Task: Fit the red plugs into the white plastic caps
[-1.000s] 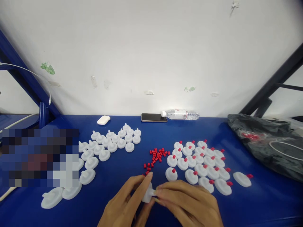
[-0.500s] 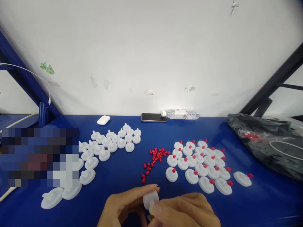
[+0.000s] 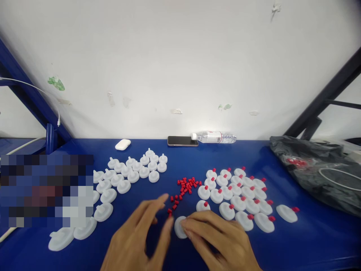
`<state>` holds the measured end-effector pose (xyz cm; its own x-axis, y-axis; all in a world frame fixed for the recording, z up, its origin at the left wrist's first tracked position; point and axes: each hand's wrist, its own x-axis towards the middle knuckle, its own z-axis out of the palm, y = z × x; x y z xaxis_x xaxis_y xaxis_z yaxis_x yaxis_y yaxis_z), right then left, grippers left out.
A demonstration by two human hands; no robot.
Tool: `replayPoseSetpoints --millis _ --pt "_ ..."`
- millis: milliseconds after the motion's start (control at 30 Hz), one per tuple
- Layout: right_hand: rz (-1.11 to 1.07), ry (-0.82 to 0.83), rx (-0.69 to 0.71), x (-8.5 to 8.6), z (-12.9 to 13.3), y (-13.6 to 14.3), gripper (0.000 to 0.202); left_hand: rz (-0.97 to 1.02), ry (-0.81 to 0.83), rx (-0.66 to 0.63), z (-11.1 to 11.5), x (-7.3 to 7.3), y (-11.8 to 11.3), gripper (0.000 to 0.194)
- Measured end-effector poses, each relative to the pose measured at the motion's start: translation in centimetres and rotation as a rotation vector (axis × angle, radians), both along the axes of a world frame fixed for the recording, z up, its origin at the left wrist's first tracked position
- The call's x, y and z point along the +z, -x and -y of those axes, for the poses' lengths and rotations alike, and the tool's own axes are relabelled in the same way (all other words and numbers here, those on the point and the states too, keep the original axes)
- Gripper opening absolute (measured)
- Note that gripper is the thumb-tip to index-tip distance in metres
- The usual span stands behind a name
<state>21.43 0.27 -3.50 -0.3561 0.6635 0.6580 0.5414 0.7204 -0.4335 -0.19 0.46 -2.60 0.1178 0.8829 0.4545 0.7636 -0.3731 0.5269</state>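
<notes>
A round white plastic cap with a spout [image 3: 179, 228] is pinched by my right hand [image 3: 222, 237] low over the blue table, its spout covered by the fingers. My left hand [image 3: 138, 233] is just left of it, thumb and fingers apart, holding nothing. Small red caps [image 3: 188, 184] lie loose in a pile beyond my hands, a few trailing toward my left thumb. On the right are several white spout caps with red tips [image 3: 239, 203]. Toward the left several plain white spout caps [image 3: 123, 186] stand without red tips.
At the back lie a white earbud case [image 3: 123, 144], a dark phone [image 3: 182, 141] and a clear bottle [image 3: 216, 137] by the wall. A dark plastic bag [image 3: 310, 169] is on the right. Blue frame posts rise at the left, dark ones at the right. A pixelated patch covers the left.
My left hand has let go of the white spout cap and moved left, its fingers spreading. My right hand has carried the cap slightly forward, toward the red-tipped group.
</notes>
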Motion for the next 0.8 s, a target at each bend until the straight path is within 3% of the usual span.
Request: replayPoseSetpoints --millis 67,133,267,433,633,800 --pt "0.038 0.04 -0.022 -0.5 -0.2 -0.1 0.027 -0.231 0.006 0.129 -1.8 1.3 0.2 0.041" --pt "0.075 0.063 -0.065 -0.8 -0.4 -0.4 0.031 -0.4 0.164 0.21 -3.9 2.7 0.3 0.046" --pt "0.137 0.095 -0.225 -0.5 -0.8 -1.3 0.032 -0.514 0.314 0.152 -7.3 4.4 0.1 0.041" --pt "0.181 0.134 -0.336 0.1 -1.6 -3.3 0.029 -0.512 0.345 0.075 -8.2 4.1 0.0 0.033" --pt "0.201 0.151 -0.395 0.0 -2.3 -5.1 0.028 -0.504 0.359 0.117 -7.8 3.8 0.1 0.04" --pt "0.341 0.114 -0.285 0.3 -1.9 -4.2 0.045 -0.505 0.374 0.124 -8.4 3.8 0.1 0.042"
